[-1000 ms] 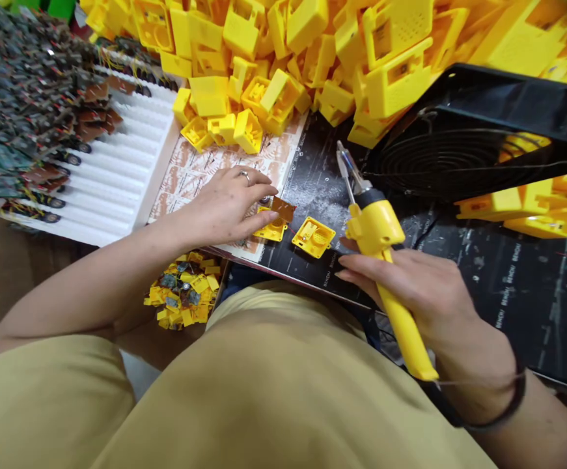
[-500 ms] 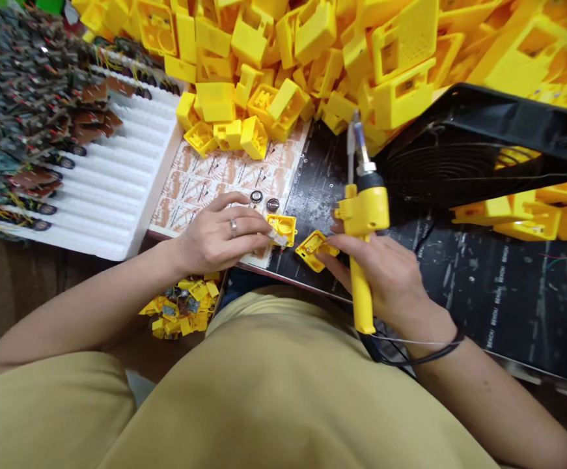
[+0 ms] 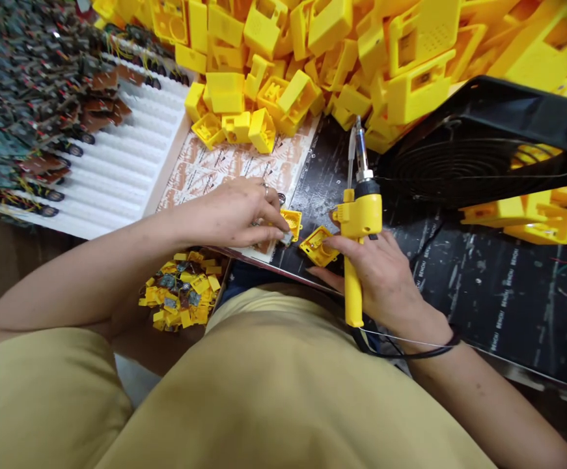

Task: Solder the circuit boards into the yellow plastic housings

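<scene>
Grasping a yellow soldering tool (image 3: pixel 360 218) in the right hand (image 3: pixel 383 267), pointing its metal tip toward the yellow casings (image 3: pixel 288 98) heaped at the back. Laying the right thumb over the edge of an open casing half (image 3: pixel 317 246) on the black bench (image 3: pixel 459 280). Curling the left hand (image 3: pixel 248 212) above a patterned sheet (image 3: pixel 200 169), bringing its fingertips to a pale piece (image 3: pixel 287 238) at another open casing half (image 3: pixel 293 221), just left of the first. Hiding the contact under the fingers, so leaving pinch or mere touch impossible to tell. Keeping a small round part (image 3: pixel 282 198) just beyond those fingers, a ridged white tray (image 3: pixel 131 143) of wired boards (image 3: pixel 34 98) on the left, and a black fan (image 3: pixel 488 107) on the right.
</scene>
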A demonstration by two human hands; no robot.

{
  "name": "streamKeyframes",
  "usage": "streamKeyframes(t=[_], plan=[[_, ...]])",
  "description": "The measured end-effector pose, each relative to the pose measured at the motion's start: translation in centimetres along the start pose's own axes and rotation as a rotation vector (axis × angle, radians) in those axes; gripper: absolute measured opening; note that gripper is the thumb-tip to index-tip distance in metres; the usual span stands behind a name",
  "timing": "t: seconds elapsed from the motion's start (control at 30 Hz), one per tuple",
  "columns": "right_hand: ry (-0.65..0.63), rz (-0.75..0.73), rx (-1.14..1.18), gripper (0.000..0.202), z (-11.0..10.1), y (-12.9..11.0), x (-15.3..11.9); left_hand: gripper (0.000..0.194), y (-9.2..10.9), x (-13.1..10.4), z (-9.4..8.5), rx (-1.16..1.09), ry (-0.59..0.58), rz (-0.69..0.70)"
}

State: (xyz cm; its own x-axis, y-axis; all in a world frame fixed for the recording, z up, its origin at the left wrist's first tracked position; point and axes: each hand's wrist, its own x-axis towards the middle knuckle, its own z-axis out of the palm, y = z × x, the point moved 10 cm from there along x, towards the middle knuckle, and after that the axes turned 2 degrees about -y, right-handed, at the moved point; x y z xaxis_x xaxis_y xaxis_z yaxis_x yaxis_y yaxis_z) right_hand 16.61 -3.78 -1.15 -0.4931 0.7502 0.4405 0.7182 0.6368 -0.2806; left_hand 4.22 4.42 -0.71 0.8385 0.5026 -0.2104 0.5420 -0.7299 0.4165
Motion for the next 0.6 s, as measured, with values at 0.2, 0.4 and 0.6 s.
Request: streamKeyframes(t=[0.2,0.4,0.6], plan=[[-0.026,0.021,0.117,0.038,-0.4,0.9,-0.2,0.014,0.9,1.9,0.3,0.003,-0.092,-0.005],[-0.047,0.003,0.200,0.037,0.1,1.0,0.4,0.018,-0.3,2.6,0.4,-0.461,-0.056,-0.106],[0.083,0.010,0.191,0.040,-2.0,0.6,0.8,0.016,0.5,2.7,0.8,-0.214,0.024,-0.121]])
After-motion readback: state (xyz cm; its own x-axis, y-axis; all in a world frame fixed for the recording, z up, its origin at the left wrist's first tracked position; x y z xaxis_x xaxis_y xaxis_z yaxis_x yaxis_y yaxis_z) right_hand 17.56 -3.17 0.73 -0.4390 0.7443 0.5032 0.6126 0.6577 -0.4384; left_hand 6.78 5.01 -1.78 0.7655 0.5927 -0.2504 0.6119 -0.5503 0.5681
